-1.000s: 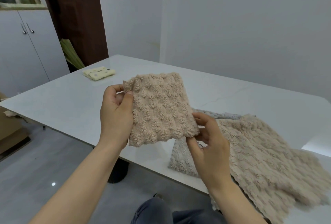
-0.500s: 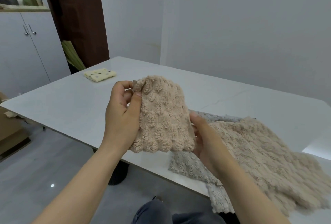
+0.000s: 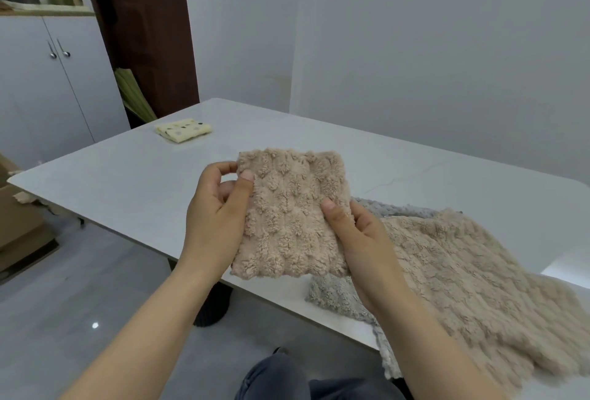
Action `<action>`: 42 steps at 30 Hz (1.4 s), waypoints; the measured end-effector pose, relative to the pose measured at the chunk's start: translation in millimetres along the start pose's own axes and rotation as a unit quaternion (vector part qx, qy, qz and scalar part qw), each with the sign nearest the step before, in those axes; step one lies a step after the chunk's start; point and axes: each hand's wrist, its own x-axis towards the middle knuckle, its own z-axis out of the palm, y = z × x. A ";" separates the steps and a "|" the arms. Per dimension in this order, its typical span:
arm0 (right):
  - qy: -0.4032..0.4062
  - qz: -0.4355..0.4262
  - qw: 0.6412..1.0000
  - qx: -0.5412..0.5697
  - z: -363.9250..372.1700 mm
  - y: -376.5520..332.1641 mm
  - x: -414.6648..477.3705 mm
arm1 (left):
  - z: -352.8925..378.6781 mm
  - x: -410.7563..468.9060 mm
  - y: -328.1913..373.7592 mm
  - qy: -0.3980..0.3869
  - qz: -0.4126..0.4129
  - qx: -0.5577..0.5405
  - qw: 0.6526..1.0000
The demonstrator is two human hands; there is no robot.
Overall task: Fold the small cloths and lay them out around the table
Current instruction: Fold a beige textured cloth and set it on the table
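Note:
A folded beige fluffy cloth (image 3: pixel 292 211) is held up in the air over the near edge of the white table (image 3: pixel 127 182). My left hand (image 3: pixel 217 220) pinches its left edge, thumb on the front. My right hand (image 3: pixel 360 240) grips its right edge, thumb on the front and fingers behind. To the right, a larger unfolded beige cloth (image 3: pixel 472 278) lies on the table over a grey cloth (image 3: pixel 335 295), both hanging over the near edge. A folded pale yellow spotted cloth (image 3: pixel 183 129) lies at the far left corner.
A dark door (image 3: pixel 143 25) and white cupboards (image 3: pixel 41 80) stand beyond the table's left end. Green rolled material (image 3: pixel 132 94) leans by the door. A cardboard box (image 3: pixel 16 217) sits on the floor at left. The table's dark pedestal (image 3: pixel 212 307) is below the near edge.
The folded beige cloth was squeezed narrower between both hands and is now spread flat and wider again. My right hand shifted from behind the cloth to its right edge.

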 end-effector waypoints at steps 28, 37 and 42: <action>-0.025 0.103 0.994 -0.025 91.6 41.0 37.7 | -80.7 46.3 -90.9 -0.025 -0.039 0.089 0.995; -0.001 0.117 0.993 -0.004 127.2 54.4 81.6 | -91.4 120.0 -114.2 -0.030 -0.013 0.158 0.987; 0.022 0.122 0.992 -0.023 135.4 67.3 99.8 | -87.4 139.9 -133.3 -0.028 -0.016 0.160 0.987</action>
